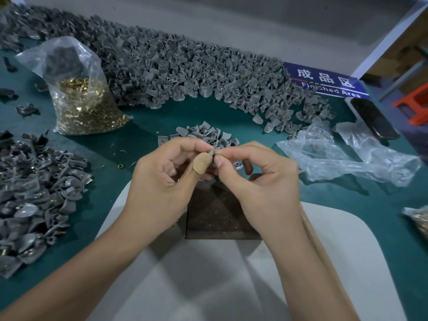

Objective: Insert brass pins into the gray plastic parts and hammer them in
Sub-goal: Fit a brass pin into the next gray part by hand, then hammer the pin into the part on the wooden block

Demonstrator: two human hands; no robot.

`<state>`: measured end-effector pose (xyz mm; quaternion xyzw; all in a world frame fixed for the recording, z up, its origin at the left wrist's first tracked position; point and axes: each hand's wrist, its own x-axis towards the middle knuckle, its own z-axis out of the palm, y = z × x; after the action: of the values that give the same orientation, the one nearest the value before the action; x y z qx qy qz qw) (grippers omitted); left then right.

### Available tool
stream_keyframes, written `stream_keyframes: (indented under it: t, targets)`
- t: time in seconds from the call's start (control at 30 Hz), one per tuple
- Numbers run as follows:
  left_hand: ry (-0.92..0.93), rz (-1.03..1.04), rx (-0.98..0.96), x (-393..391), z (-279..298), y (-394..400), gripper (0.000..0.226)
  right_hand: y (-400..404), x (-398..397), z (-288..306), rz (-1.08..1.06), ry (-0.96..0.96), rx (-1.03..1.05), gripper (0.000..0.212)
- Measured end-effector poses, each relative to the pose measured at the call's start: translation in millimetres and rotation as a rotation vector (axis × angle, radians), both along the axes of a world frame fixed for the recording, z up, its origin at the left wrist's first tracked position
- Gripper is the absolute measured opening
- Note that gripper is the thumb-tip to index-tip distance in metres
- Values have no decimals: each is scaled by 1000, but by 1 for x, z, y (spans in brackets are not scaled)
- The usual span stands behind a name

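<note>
My left hand [162, 172] pinches a small gray plastic part [211, 153] between its bandaged thumb and fingers, above a dark metal block [215, 216]. Fingertip to fingertip with it, my right hand [259, 179] pinches something tiny against that part; whether it is a brass pin I cannot tell. Just behind the hands lies a small heap of gray parts [203, 135]. A clear bag of brass pins [85, 105] stands at the left. One loose brass ring [120, 166] lies on the green mat. No hammer is in sight.
A long bank of gray parts [185, 72] curves across the back. Another pile with brass fitted [30, 193] lies at the left. Crumpled clear bags [347, 156], a black phone [372, 118] and a blue "Finished Area" sign [324, 81] are at the right.
</note>
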<state>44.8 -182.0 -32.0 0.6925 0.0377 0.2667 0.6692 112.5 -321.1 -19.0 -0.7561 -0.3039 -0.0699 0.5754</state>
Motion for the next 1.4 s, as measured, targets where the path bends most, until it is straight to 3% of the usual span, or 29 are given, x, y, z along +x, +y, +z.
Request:
stream_keyframes:
  t: [0.23, 0.7, 1.0, 1.13, 1.23, 1.33, 1.4]
  targets:
    - [-20, 70, 57, -3, 3, 0, 10, 5, -7, 0, -47, -50, 36, 19]
    - [-19, 44, -39, -5, 1, 1, 8, 8, -12, 1, -38, 108, 110, 17]
    - [-18, 12, -110, 1, 2, 1, 11, 9, -10, 1, -88, -119, 30, 14]
    - [1, -29, -157, 2, 0, 1, 11, -8, -4, 7, -151, -31, -28, 16]
    - [45, -55, 17, 3, -2, 4, 8, -41, 0, 8, -403, 46, -300, 16]
    - [115, -49, 314, 1, -8, 5, 5, -79, -6, 4, -641, 156, -940, 42]
    - [152, -80, 385, 0, -9, 3, 2, -91, -18, 2, -635, 261, -1176, 47]
